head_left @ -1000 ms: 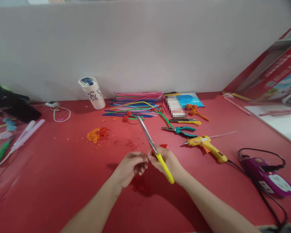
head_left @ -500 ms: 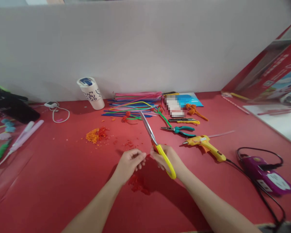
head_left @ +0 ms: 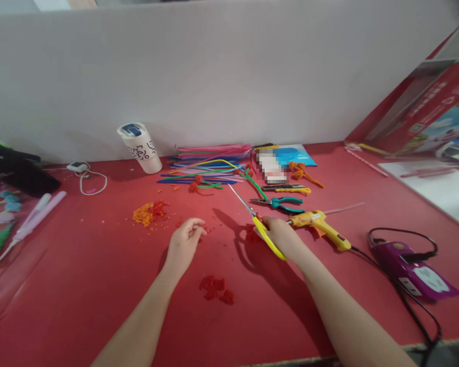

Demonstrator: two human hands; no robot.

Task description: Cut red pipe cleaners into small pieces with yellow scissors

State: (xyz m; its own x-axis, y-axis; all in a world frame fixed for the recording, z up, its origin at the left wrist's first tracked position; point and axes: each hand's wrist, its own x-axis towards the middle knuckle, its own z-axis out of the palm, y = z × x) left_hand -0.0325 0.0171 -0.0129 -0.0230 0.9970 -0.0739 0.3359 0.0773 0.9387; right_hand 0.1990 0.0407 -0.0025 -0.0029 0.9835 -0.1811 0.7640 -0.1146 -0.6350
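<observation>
Scissors (head_left: 266, 236) in the grip of the right hand (head_left: 283, 235), right of centre in the frame, with thin blades seemingly together and aimed at the fuzzy sticks (head_left: 214, 152) at upper middle. Below and just beside that hand, a small clump of red bits (head_left: 251, 233). Left hand (head_left: 182, 245) near centre, well apart from the right, with fingers half curled; impossible to tell whether around anything. Loose red pieces (head_left: 211, 282) on the table (head_left: 99, 290) at lower middle, between the forearms. Best, as a judgement, to hold the blade tips away from the left fingers, handle soft bits lightly, and avoid brushing them into the orange crumbs (head_left: 141, 214) left of centre. Wise also to stay clear of the nozzle of the glue gun (head_left: 322, 224), right beside the right hand and perhaps hot. Hard to make out: right fingertips, hidden by the yellow handle; red bits against red table; a flat item (head_left: 271, 165) at upper right of centre, masked by blocks; black object (head_left: 19, 168), cut off at left edge.
</observation>
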